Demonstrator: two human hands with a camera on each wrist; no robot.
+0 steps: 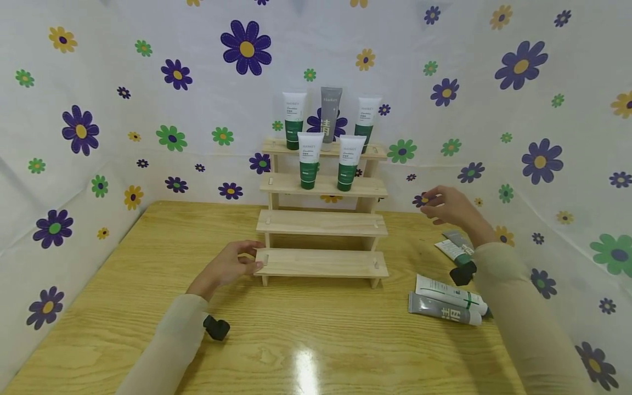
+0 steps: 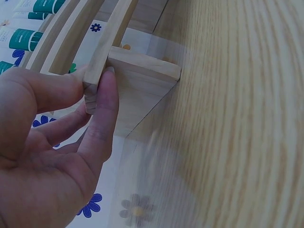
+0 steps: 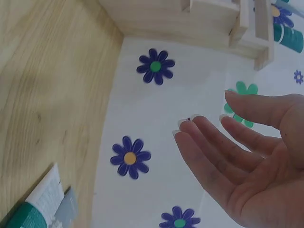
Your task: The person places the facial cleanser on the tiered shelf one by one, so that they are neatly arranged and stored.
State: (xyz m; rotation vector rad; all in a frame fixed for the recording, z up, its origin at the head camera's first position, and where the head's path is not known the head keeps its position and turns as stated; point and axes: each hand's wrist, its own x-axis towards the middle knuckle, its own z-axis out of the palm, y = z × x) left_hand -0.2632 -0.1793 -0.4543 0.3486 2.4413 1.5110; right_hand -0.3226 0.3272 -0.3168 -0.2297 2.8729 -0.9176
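My left hand (image 1: 228, 264) pinches the left end of the lowest step of a wooden tiered shelf (image 1: 321, 262); the left wrist view has the thumb above the board (image 2: 97, 71) and a finger beneath it. To the right of the shelf, my right hand (image 1: 449, 206) is in the air with bent, spread fingers and an empty palm. On the top step stand a white-and-green tube (image 1: 293, 118), a grey tube (image 1: 329, 112) and another white-and-green tube (image 1: 366, 118). Two more white-and-green tubes, one left (image 1: 309, 159) and one right (image 1: 350, 162), stand on the step below.
Right of the shelf, a white tube (image 1: 439, 289) and a grey tube (image 1: 436, 308) lie on the wooden table (image 1: 276, 340). Behind them lie a smaller white-and-green tube (image 1: 453, 251) and a grey one (image 1: 458, 239), partly behind the right forearm. Flower-patterned cloth (image 1: 197, 109) surrounds the table.
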